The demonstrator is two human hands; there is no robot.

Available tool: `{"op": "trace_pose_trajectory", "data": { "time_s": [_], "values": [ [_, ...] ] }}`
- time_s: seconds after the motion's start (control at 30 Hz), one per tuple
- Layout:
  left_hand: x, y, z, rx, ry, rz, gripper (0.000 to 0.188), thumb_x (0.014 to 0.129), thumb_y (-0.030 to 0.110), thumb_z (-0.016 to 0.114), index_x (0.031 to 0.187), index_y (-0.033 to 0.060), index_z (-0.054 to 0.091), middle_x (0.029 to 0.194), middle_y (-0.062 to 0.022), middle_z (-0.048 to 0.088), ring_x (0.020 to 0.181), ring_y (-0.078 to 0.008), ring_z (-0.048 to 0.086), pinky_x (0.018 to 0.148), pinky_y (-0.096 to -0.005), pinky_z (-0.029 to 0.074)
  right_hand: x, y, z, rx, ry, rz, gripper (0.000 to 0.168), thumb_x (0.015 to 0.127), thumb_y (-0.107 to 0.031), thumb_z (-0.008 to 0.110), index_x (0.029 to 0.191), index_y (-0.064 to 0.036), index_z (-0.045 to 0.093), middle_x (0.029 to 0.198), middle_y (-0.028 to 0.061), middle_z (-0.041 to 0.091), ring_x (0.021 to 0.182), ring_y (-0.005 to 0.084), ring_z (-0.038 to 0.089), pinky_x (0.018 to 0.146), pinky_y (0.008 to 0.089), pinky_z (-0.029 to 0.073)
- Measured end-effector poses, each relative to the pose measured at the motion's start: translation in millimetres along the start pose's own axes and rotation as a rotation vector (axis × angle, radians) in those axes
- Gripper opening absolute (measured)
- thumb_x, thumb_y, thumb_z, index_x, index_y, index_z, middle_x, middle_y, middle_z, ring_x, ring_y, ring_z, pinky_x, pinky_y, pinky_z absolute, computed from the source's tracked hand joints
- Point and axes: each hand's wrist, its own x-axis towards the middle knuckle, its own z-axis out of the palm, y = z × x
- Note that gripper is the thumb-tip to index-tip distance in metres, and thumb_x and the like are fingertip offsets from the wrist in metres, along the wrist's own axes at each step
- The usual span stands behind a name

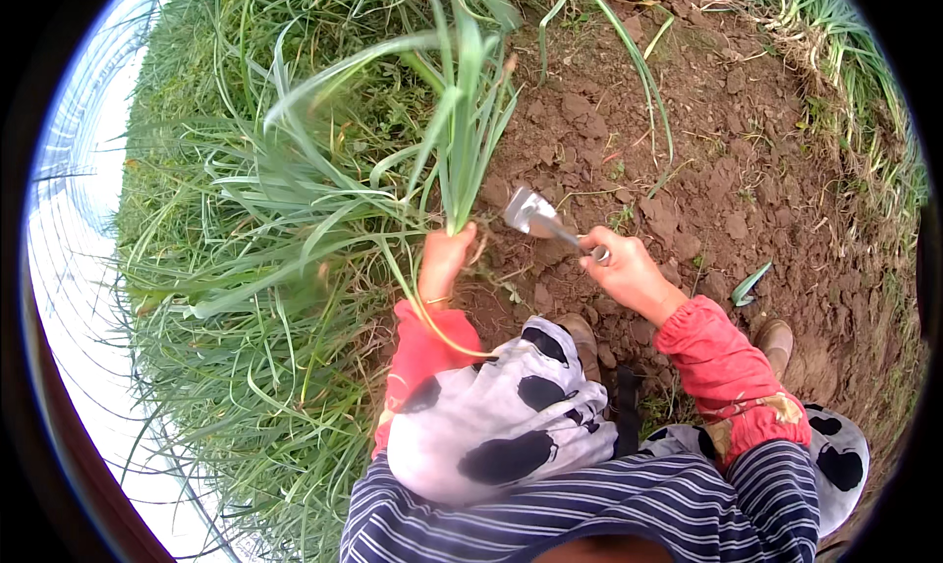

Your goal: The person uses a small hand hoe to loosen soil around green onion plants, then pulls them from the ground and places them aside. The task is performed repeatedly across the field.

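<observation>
My left hand is closed around the lower part of a bunch of long green leaves, which look like leek or onion tops. The bunch stands up from the fist at the edge of the planted strip, and some leaves are blurred. In my right hand is the handle of a small hand hoe, with its flat metal blade pointing left, towards the left hand. Blade and left hand are apart. The roots of the bunch are mostly hidden by the hand.
Dense green plants fill the left side. Reddish-brown, cloddy soil lies in the middle and right. A row of pulled plants lies at the upper right. One cut leaf rests on the soil near my boot.
</observation>
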Motion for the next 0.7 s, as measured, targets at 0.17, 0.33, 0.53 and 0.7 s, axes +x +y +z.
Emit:
{"op": "trace_pose_trajectory", "data": {
  "time_s": [0.17,0.33,0.53,0.7],
  "values": [
    [1,-50,-44,-0.192,0.319,0.069,0.038,0.082,0.038,0.062,0.085,-0.0002,0.063,0.068,-0.0071,0.061,0.059,-0.0147,0.056,0.054,-0.0251,0.042,27,-42,36,-0.437,-0.251,-0.165,0.016,0.073,-0.005,0.053,0.085,0.004,0.055,0.066,0.0218,0.06,0.068,0.0362,0.062,0.06,0.0444,0.049],
    [22,-35,-11,-0.329,0.412,0.211,0.031,0.088,0.032,0.056,0.087,0.0013,0.058,0.071,0.0006,0.05,0.061,-0.0084,0.041,0.053,-0.0249,0.033,69,-72,69,-0.542,-0.278,-0.346,0.014,0.072,-0.004,0.051,0.081,0.006,0.054,0.066,0.0208,0.061,0.066,0.036,0.063,0.059,0.0428,0.051],
    [62,-47,6,-0.644,0.459,0.148,0.03,0.09,0.029,0.055,0.097,-0.0008,0.057,0.073,0.0026,0.049,0.061,-0.0078,0.04,0.056,-0.0245,0.034,84,-77,101,-0.527,-0.33,-0.263,0.015,0.07,-0.004,0.053,0.08,0.006,0.054,0.065,0.0216,0.061,0.064,0.0344,0.064,0.058,0.0411,0.051],
    [73,-51,-12,-0.855,0.149,0.186,0.035,0.088,0.028,0.059,0.102,-0.0037,0.058,0.091,-0.0043,0.059,0.079,-0.013,0.053,0.072,-0.0278,0.042,95,-50,104,-0.478,-0.367,-0.157,0.017,0.07,-0.007,0.053,0.082,0.004,0.053,0.065,0.021,0.061,0.063,0.0366,0.062,0.058,0.0431,0.05]
  ]
}}
